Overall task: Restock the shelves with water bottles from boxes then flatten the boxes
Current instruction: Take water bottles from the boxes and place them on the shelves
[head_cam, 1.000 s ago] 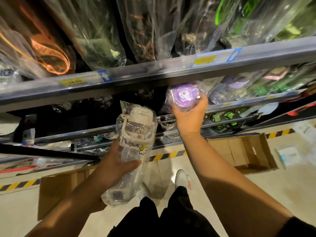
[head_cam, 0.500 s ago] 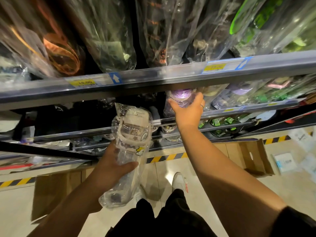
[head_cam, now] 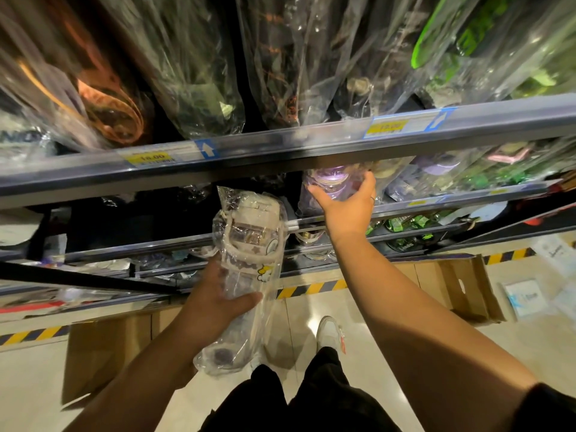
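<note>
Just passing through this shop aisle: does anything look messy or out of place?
Only the floor: a left box and a right box of cardboard lie by the shelves, loose papers beside the right one. The wrapped bottle in the left hand and purple bottle in the right hand look intact.

Two hands, two bottles in hand, two cardboard boxes, one shoe

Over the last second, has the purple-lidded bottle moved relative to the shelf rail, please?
Yes. The purple-lidded bottle has gone up and inward, its lid now partly hidden behind the shelf rail; the right hand holds it.
</note>
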